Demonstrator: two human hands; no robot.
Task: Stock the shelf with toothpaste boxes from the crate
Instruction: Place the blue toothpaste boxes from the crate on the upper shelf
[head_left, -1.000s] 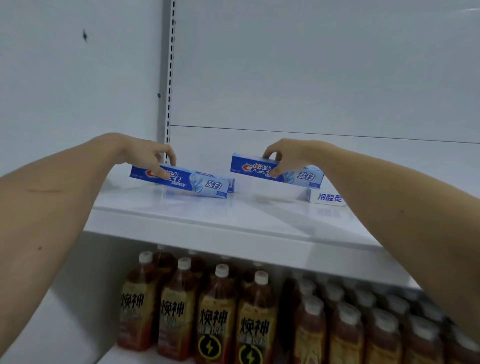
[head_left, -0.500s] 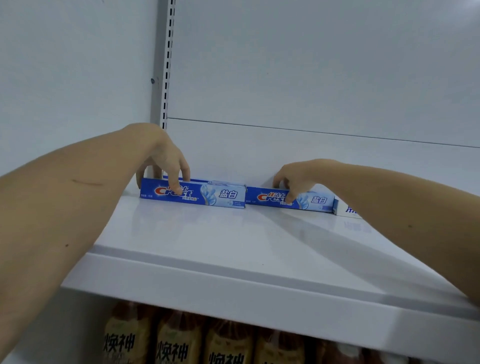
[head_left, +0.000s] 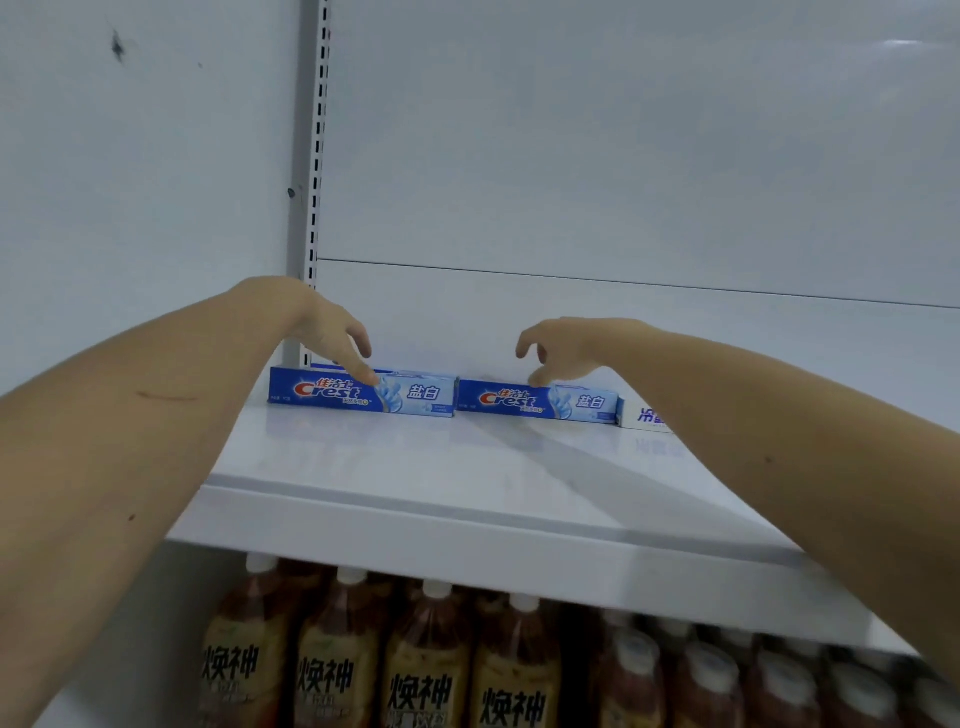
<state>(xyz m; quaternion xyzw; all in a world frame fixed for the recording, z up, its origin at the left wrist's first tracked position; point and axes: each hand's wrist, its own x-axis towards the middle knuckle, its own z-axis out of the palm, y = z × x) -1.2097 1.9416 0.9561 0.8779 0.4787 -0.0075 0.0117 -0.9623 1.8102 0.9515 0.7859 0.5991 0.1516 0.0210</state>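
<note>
— Standing both blue toothpaste boxes, left box (head_left: 362, 389) and right box (head_left: 537, 401), end to end at the back of the shelf (head_left: 467, 499), labels facing out for reading?

— Yes. Left hand (head_left: 332, 332) touching its box with loose fingers at 10 o'clock, right hand (head_left: 563, 345) hovering half-curled at 1 o'clock, gripping nothing. Probably releasing. Crate not showing.

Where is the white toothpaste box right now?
In the head view, the white toothpaste box sits at the shelf's back, right of the second blue Crest box, partly hidden by the right forearm.
</note>
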